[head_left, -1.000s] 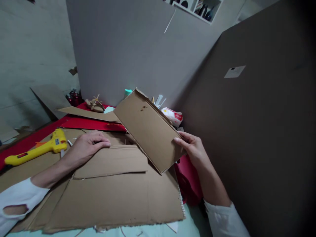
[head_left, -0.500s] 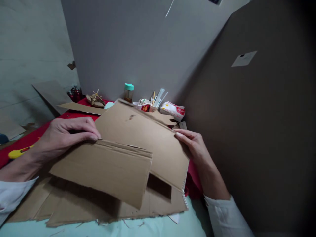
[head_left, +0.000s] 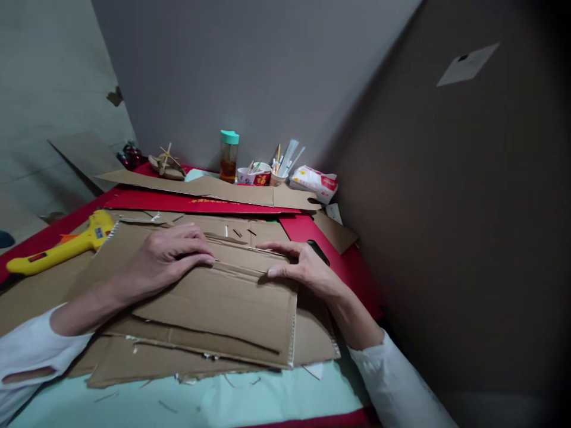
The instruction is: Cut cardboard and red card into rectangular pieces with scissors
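A creased rectangular piece of cardboard [head_left: 214,312] lies on a larger cardboard sheet [head_left: 113,252], above more stacked cardboard. My left hand [head_left: 172,255] is closed at its far folded edge, thumb and fingertips pinching near the crease. At the right end of that same edge, my right hand [head_left: 307,270] has its thumb on the near crease and its fingers curled over the far side. How far its fingers reach under the cardboard is hidden. A yellow glue gun [head_left: 62,246] lies left of my left hand.
Long cardboard strip [head_left: 214,189] and a red board [head_left: 178,200] lie behind the stack. Further back stand a teal-lidded bottle [head_left: 229,157], cups holding sticks [head_left: 279,172] and a tissue pack [head_left: 314,183]. A grey partition [head_left: 428,238] rises at the right.
Both cardboard pieces have come down from a raised, tilted position onto the stack. My right hand has moved left, from the larger sheet's edge to the smaller piece. The glue gun shows more fully.
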